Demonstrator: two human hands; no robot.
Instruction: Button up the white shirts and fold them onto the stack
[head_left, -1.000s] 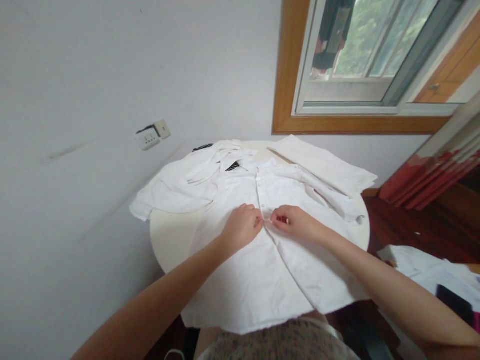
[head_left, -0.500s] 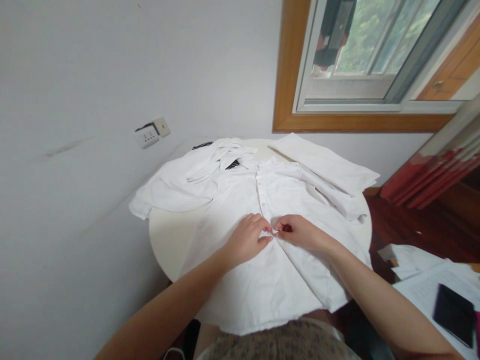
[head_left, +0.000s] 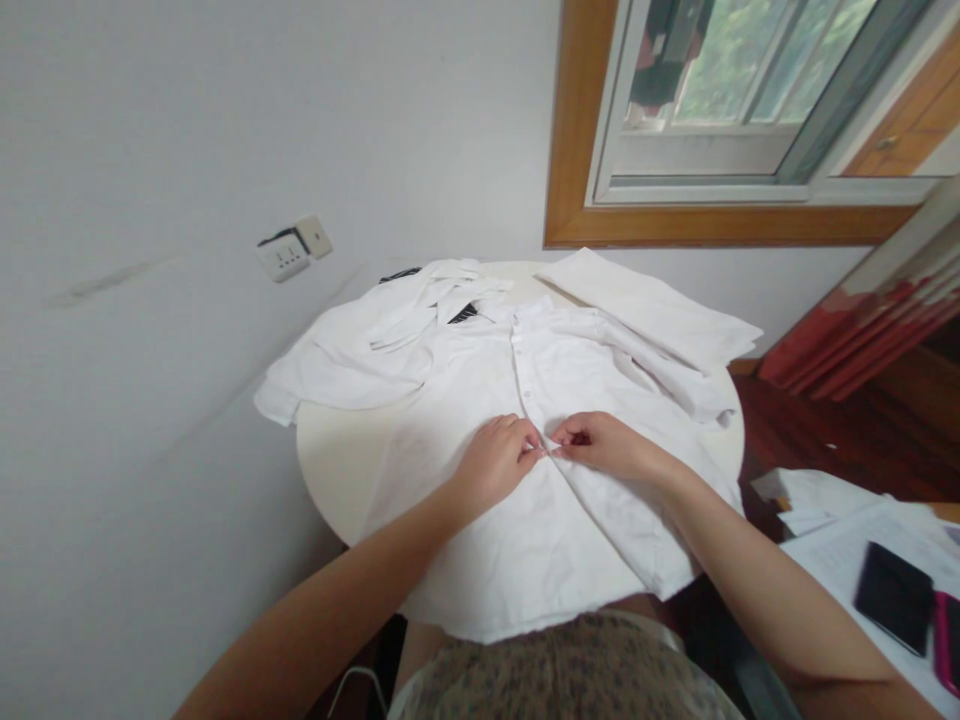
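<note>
A white button-up shirt (head_left: 487, 540) lies front-up on a small round white table (head_left: 334, 465), its hem hanging over the near edge. My left hand (head_left: 495, 462) pinches the left edge of the shirt's front opening at mid-height. Facing it, my right hand (head_left: 596, 443) pinches the right edge, fingertips almost touching the left ones. Above them the placket is closed with small buttons; below them the two front panels spread apart.
A folded white cloth (head_left: 649, 310) lies at the table's back right. A wall socket (head_left: 285, 250) is on the left wall and a wood-framed window (head_left: 720, 130) behind. Papers and a dark phone (head_left: 892, 595) sit at right.
Both hands slid a little down the placket toward me from the earlier button position and stay pinched together at the opening. The view tilted slightly, bringing the phone into sight.
</note>
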